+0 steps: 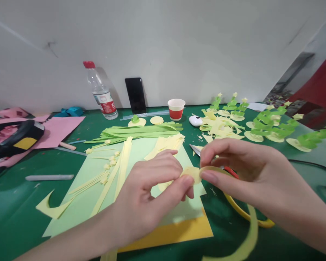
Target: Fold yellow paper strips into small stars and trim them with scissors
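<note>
Between the thumb and fingers of my left hand (154,185) is a small pale yellow paper circle (192,174). Thumb and forefinger of my right hand (241,174) pinch a pale yellow paper strip (252,232) right at the circle's edge. The strip curls behind this hand and hangs down toward the table's front. I cannot tell whether strip and circle are one piece. Scissors (235,206) with red and yellow handles lie under my right hand, partly hidden. Below my left hand are a light green sheet (81,192) and long yellow strips (108,188).
Green paper strips (141,131) lie behind the sheet, near a paper cup (176,109), a phone (136,95) and a water bottle (103,94). Yellow scraps (220,125) and several green spiral pieces on discs (274,123) fill the right. A pen (49,177) lies left.
</note>
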Action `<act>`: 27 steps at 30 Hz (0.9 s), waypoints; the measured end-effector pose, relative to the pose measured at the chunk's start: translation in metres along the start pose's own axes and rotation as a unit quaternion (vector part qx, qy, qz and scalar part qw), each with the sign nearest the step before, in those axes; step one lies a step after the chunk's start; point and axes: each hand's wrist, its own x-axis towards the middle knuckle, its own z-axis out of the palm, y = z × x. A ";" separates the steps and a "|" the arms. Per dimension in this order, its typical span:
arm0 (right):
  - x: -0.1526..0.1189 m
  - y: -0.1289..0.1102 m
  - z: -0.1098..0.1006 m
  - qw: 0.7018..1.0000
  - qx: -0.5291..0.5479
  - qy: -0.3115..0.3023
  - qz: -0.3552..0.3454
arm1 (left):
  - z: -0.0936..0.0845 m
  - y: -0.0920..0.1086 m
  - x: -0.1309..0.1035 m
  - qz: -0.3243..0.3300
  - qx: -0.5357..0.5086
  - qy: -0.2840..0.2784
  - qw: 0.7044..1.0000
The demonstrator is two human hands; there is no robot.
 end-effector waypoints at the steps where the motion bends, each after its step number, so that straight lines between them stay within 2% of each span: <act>1: -0.001 0.002 0.000 0.999 -0.012 0.030 -0.027 | 0.001 0.000 0.000 0.002 0.001 0.006 1.000; 3: -0.005 0.004 0.000 0.993 -0.050 0.057 -0.089 | 0.002 0.000 0.000 0.007 0.007 0.022 1.000; 5: -0.009 0.006 0.000 0.984 -0.096 0.045 -0.140 | 0.003 0.000 -0.001 0.011 0.018 0.040 0.999; 9: -0.012 0.010 0.001 0.973 -0.144 0.010 -0.179 | 0.005 0.001 -0.002 0.033 0.035 0.054 0.997; 18: -0.010 0.009 0.001 0.997 -0.009 -0.049 -0.060 | 0.007 -0.005 -0.001 0.070 0.061 0.038 0.995; 21: -0.010 0.006 0.002 0.999 0.028 -0.031 -0.010 | 0.007 -0.009 0.000 0.063 0.053 0.018 0.996; 24: -0.009 0.007 0.004 0.998 0.056 0.004 0.024 | 0.008 -0.010 0.000 -0.007 0.024 -0.002 1.000; 27: -0.010 0.008 0.005 0.997 0.065 0.017 0.027 | 0.010 -0.008 -0.002 -0.081 -0.029 0.041 0.995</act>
